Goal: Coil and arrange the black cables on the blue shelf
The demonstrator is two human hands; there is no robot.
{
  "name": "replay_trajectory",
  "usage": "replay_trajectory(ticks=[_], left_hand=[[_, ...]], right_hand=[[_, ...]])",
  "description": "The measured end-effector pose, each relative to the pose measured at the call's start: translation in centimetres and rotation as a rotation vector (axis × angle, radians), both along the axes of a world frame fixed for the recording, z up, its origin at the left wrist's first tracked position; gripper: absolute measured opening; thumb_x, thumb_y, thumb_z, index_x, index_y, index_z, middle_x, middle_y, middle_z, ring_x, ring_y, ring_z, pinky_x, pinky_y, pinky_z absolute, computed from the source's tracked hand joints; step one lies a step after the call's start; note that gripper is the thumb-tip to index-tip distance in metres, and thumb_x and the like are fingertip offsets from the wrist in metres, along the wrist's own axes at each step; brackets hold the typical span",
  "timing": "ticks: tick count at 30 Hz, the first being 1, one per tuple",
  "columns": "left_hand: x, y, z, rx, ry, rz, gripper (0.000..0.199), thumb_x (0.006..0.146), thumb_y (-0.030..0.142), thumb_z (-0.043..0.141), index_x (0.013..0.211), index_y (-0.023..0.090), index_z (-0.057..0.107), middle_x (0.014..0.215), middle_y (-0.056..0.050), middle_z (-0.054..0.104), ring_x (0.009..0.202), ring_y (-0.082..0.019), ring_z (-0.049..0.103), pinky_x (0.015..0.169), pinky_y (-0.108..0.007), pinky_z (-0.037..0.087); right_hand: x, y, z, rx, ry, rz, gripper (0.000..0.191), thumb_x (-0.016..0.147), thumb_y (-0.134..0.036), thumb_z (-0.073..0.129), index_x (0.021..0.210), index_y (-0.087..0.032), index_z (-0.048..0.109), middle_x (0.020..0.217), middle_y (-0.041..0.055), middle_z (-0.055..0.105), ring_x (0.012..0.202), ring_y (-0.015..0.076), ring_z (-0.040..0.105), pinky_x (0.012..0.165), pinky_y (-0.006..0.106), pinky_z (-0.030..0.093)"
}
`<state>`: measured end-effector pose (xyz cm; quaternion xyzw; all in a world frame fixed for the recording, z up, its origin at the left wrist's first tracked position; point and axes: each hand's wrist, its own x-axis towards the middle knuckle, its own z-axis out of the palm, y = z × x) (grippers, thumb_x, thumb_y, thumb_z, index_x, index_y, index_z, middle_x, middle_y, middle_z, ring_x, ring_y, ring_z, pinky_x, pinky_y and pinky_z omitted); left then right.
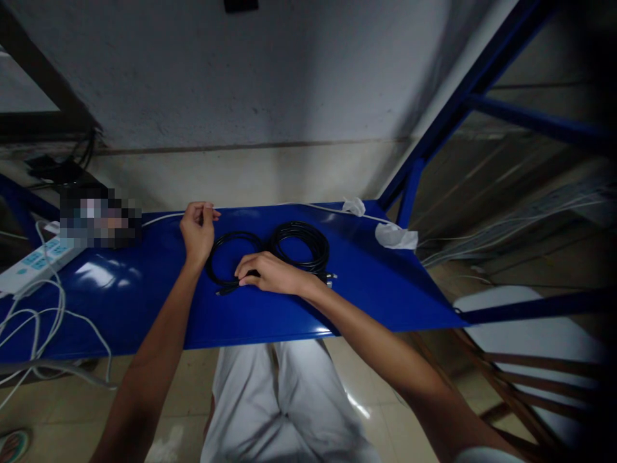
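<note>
Two black cable coils lie side by side on a blue table [376, 283]. The looser left coil [208, 260] is beside my right hand, and the thicker right coil [324, 247] sits behind that wrist. Thumb and fingers of my right hand [270, 271] close on the black cable at the left coil's front edge. A connector end [225, 290] sticks out to the left of the fingertips. Over the back of the table, my left hand [196, 230] is raised with loosely bent fingers and nothing visible in them. Metal plugs [330, 278] show beside the right coil.
At the left stands a white power strip [36, 260] with tangled white cords [60, 302] hanging over the edge. A white cable [166, 217] runs along the back edge. Crumpled white pieces [396, 236] lie at the right. A wooden chair [540, 366] stands beyond.
</note>
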<state>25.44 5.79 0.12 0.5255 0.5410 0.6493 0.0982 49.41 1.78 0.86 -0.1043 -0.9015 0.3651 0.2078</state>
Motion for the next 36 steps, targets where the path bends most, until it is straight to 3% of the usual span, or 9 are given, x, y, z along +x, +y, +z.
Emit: replay_trajectory(ticks=[4, 8, 13, 19, 26, 32, 36], left_hand=[[0.1, -0.1, 0.1, -0.007, 0.011, 0.009, 0.015, 0.107, 0.034, 0.063, 0.102, 0.02, 0.067, 0.085, -0.004, 0.076, 0.076, -0.015, 0.074, 0.075, -0.028, 0.058], [0.2, -0.2, 0.3, -0.024, 0.02, 0.015, 0.016, 0.107, 0.036, 0.063, 0.101, 0.021, 0.067, 0.085, -0.003, 0.076, 0.076, -0.016, 0.074, 0.076, -0.028, 0.058], [0.2, -0.3, 0.4, -0.023, 0.03, 0.01, 0.017, 0.107, 0.036, 0.064, 0.101, 0.021, 0.068, 0.084, -0.003, 0.076, 0.076, -0.015, 0.073, 0.076, -0.028, 0.058], [0.4, -0.5, 0.4, -0.041, 0.033, 0.003, 0.018, 0.107, 0.038, 0.064, 0.101, 0.021, 0.068, 0.085, -0.003, 0.076, 0.077, -0.016, 0.073, 0.078, -0.028, 0.058], [0.4, -0.5, 0.4, -0.021, 0.038, -0.015, 0.018, 0.107, 0.038, 0.064, 0.101, 0.021, 0.068, 0.085, -0.003, 0.075, 0.077, -0.016, 0.073, 0.078, -0.029, 0.058], [0.6, -0.6, 0.4, -0.035, 0.042, -0.027, 0.02, 0.108, 0.039, 0.064, 0.1, 0.021, 0.068, 0.084, -0.003, 0.075, 0.077, -0.016, 0.073, 0.079, -0.028, 0.057], [0.7, -0.7, 0.4, -0.024, 0.051, -0.039, 0.021, 0.107, 0.041, 0.066, 0.099, 0.021, 0.068, 0.085, -0.003, 0.075, 0.077, -0.016, 0.073, 0.078, -0.029, 0.057]], right_hand=[[0.3, 0.2, 0.2, 0.033, -0.04, 0.019, 0.014, 0.105, -0.01, 0.067, 0.099, -0.014, 0.079, 0.125, 0.0133, 0.075, 0.119, 0.0206, 0.072, 0.108, 0.031, 0.053], [0.5, 0.2, 0.3, 0.072, -0.051, 0.011, 0.011, 0.104, -0.009, 0.069, 0.098, -0.014, 0.077, 0.119, 0.0129, 0.074, 0.114, 0.0212, 0.071, 0.106, 0.033, 0.053], [0.7, 0.1, 0.8, 0.128, -0.122, -0.018, 0.011, 0.107, -0.022, 0.071, 0.102, -0.014, 0.075, 0.105, 0.01, 0.074, 0.096, 0.0206, 0.07, 0.093, 0.033, 0.051], [1.1, 0.0, 1.0, 0.28, -0.187, -0.057, 0.018, 0.107, -0.033, 0.072, 0.106, -0.016, 0.079, 0.112, 0.0122, 0.077, 0.108, 0.0253, 0.067, 0.102, 0.039, 0.045], [1.0, -0.1, 1.1, 0.199, -0.144, -0.011, 0.012, 0.11, -0.022, 0.066, 0.111, -0.019, 0.078, 0.102, 0.0046, 0.08, 0.098, 0.0198, 0.073, 0.095, 0.032, 0.045], [0.8, -0.3, 0.2, 0.272, -0.202, -0.011, 0.025, 0.113, -0.022, 0.06, 0.133, -0.02, 0.074, 0.121, 0.0112, 0.076, 0.112, 0.0231, 0.069, 0.101, 0.037, 0.044], [0.7, -0.4, -0.1, 0.293, -0.247, 0.029, 0.022, 0.113, -0.025, 0.058, 0.125, -0.019, 0.077, 0.12, 0.012, 0.073, 0.112, 0.0237, 0.067, 0.101, 0.038, 0.044]])
